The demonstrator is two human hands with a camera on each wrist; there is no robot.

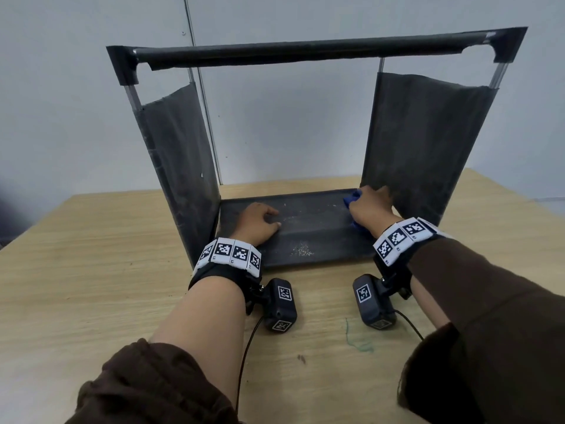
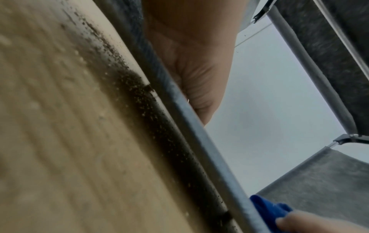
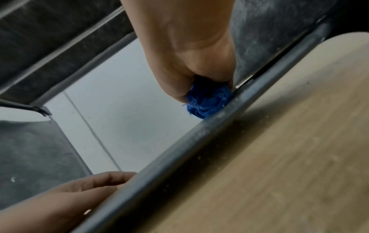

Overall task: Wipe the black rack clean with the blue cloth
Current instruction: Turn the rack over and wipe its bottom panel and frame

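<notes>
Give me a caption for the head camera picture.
Right hand presses a bunched blue cloth onto the dusty black rack while the left hand steadies it.

A light wood-grain surface [image 1: 91, 270] stretches beneath and around the hands, marked with a green scribble [image 1: 359, 341] nearer the person. Beyond the hands rises a plain pale grey wall [image 1: 275, 117] with a vertical seam [image 1: 201, 96].

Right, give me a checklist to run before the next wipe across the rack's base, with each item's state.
1. Cloth held by right hand: ok.
2. Cloth on the rack base, at its right end: ok.
3. Left hand steadies the base: ok.
4. Base clean: not ok, crumbs lie near the front edge.
5. Wipe path clear: not ok, left hand lies in it.
6. Rack square on the table: cannot tell.
</notes>
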